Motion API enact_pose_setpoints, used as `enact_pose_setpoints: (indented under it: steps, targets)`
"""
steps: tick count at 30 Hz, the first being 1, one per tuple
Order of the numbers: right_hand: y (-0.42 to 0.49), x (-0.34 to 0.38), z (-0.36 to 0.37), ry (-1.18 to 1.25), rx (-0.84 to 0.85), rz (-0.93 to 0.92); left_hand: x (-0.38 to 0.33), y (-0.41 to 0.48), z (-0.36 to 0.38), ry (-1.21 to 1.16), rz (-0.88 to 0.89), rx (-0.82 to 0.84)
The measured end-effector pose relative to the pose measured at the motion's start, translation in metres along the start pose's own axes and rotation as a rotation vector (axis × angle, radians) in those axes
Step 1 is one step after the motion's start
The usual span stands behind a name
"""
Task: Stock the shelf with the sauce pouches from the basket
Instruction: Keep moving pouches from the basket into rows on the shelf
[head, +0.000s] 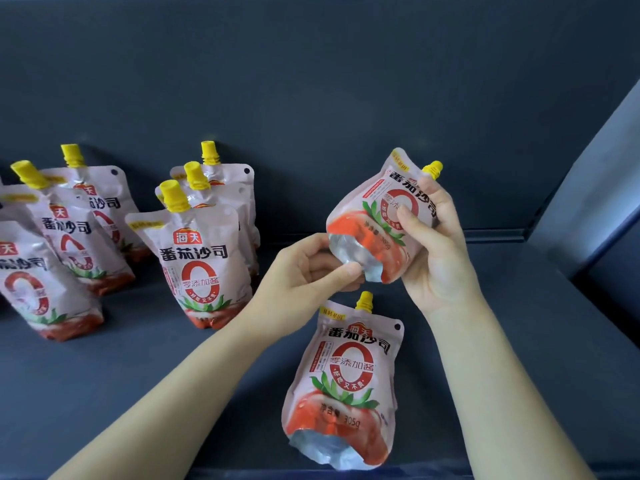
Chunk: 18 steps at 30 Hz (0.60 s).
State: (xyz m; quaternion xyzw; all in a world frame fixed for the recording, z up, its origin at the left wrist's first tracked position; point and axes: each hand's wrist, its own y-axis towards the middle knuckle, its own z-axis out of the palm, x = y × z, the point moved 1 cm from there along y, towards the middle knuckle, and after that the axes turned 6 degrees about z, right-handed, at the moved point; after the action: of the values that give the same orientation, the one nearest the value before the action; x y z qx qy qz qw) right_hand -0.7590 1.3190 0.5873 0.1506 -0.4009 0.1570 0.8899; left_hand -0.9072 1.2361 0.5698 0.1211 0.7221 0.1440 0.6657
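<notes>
1. Your right hand (437,244) wraps the upper body of a glossy pink-and-red sauce pouch with a yellow screw cap (381,216), holding it in the air, tilted, above the dark grey shelf (138,375).
2. Your left hand (304,271) pinches the silver bottom fold of that same pouch between thumb and fingers. It looks as if you are spreading the base so it will stand.
3. Just below your hands, a second pouch of the same kind (346,379) leans back near the front edge of the shelf, its silver base crumpled and facing you. It is on the shelf but hardly set straight.
4. Over on the left, two clusters already stand upright: a middle cluster of pouches (204,258), three caps showing, and a left cluster of pouches (62,244) running off the picture's edge, so you cannot count it with certainty.
5. By my reading you are well into the job. The right part of the shelf has room for the held pouch and the leaning one.
6. The basket is out of view, so how many pouches remain cannot be told.
</notes>
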Motion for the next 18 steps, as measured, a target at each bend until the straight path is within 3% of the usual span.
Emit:
enact_pose_setpoints:
  steps: [8, 11, 18]
  targets:
    - [-0.0012, -0.0029, 0.0018, -0.03, 0.01, -0.034, 0.0081, 0.0004, 0.0023, -0.235, -0.173, -0.085]
    - [-0.0037, -0.0046, 0.0033, -0.045, -0.009, -0.027, 0.0101, 0.0, 0.0007, -0.178, -0.206, -0.096]
    - [-0.0049, -0.0046, 0.0057, -0.039, -0.033, -0.025, 0.007, -0.0004, 0.0047, 0.004, -0.08, -0.138]
